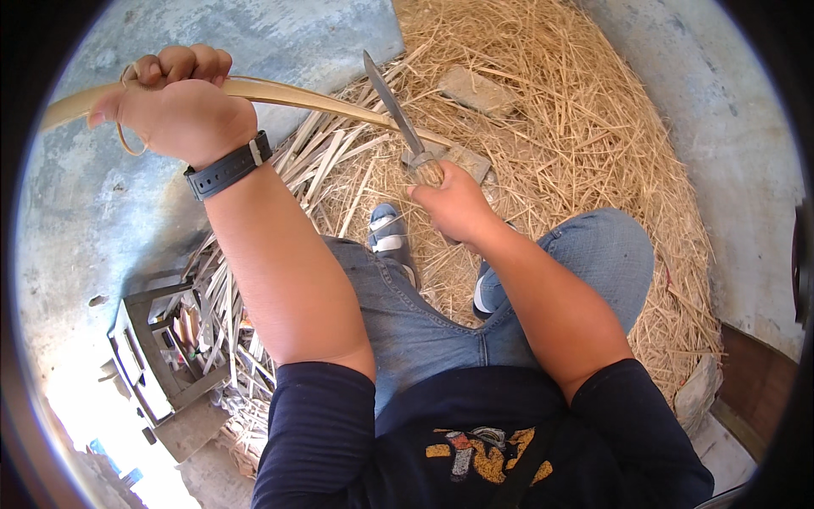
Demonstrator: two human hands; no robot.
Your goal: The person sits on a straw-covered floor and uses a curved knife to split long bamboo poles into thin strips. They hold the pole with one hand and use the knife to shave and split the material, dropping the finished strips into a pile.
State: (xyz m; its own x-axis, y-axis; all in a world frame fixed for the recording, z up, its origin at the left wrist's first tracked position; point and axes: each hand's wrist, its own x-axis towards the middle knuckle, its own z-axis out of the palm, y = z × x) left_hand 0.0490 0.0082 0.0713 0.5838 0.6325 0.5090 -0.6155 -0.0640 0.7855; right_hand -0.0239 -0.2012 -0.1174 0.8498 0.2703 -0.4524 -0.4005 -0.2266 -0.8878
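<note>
At the upper left my left hand [182,106] is wrapped round a long, pale strip of split bamboo [292,96]. The strip bows from the left rim toward the middle, and its right end reaches behind the blade. A thin loop of fibre hangs by the left thumb. My right hand [458,204] grips the wooden handle of a knife [396,113], whose long, dark blade points up and a little left. Whether blade and bamboo touch I cannot tell. A black watch strap circles my left wrist.
Straw-like shavings [577,102] cover the floor, with a flat brick [479,92] among them. Split strips [318,161] lie along the left wall. A dark wooden frame [182,394] stands at lower left. My sandalled feet [390,233] are on the shavings. Blue-grey walls rise on both sides.
</note>
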